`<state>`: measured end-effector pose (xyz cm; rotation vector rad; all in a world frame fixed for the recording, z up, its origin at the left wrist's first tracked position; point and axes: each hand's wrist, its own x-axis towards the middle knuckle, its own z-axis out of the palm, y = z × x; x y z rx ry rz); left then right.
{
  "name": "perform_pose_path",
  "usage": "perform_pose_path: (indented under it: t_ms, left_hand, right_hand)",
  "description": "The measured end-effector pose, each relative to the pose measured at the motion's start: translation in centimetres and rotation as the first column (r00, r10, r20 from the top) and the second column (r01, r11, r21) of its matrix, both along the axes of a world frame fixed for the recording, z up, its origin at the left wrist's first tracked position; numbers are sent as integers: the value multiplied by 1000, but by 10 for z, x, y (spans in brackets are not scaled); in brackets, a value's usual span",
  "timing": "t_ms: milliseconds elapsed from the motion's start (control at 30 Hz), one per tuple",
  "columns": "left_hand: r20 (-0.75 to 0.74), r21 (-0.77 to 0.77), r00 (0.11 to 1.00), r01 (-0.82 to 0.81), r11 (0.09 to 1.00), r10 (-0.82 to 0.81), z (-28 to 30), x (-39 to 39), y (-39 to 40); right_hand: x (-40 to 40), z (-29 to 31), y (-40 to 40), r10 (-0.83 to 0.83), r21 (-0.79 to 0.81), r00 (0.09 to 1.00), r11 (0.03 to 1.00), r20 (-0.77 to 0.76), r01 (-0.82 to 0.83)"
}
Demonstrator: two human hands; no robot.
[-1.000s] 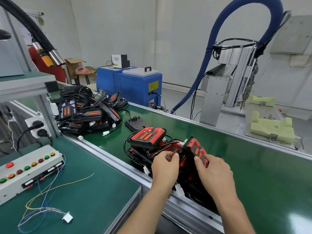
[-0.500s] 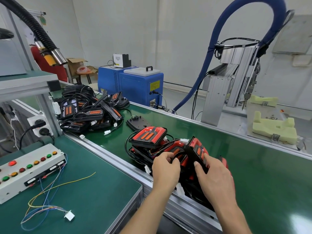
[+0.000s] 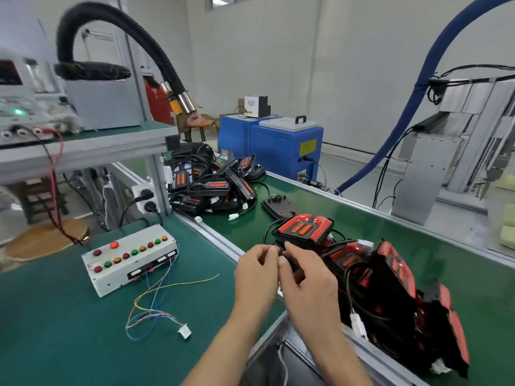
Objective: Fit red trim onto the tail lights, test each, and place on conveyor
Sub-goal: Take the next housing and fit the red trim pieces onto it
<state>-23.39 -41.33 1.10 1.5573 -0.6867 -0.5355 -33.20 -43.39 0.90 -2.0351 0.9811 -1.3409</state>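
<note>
Green conveyor (image 3: 362,215), tail light (image 3: 302,232) just beyond both hands' fingers (image 3: 289,247)

Bright, even indoor light fills the room, with soft, faint shadows under the left hand (image 3: 257,271) and right hand (image 3: 306,282) on the green table (image 3: 69,330). Up and left of the hands the black hose (image 3: 156,57) and the instrument with the green lamp (image 3: 19,112) are smeared by motion blur. Right of the hands the red tail lights (image 3: 395,280) blur toward the frame edge. Wide-angle distortion bends the blue hose (image 3: 418,87) and the conveyor (image 3: 459,274) edges, and pale glare washes the white wall (image 3: 334,51) above
</note>
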Motion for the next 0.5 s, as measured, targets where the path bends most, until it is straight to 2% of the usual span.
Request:
perform_pose_path:
  t_ms: [200,367,500]
  left_hand:
    - [26,62,967,-256,965,254,-12,91,75]
    - [102,194,914,-407,893,394,-37,141,172]
    - [202,291,862,-506,812,464,-45,161,243]
  right_hand:
    - [108,-10,42,340,187,938,927,-59,-325]
    - [177,-39,96,605,387,787,759,-119,-524]
    - [214,-65,145,708,390,673,693,-213,-606]
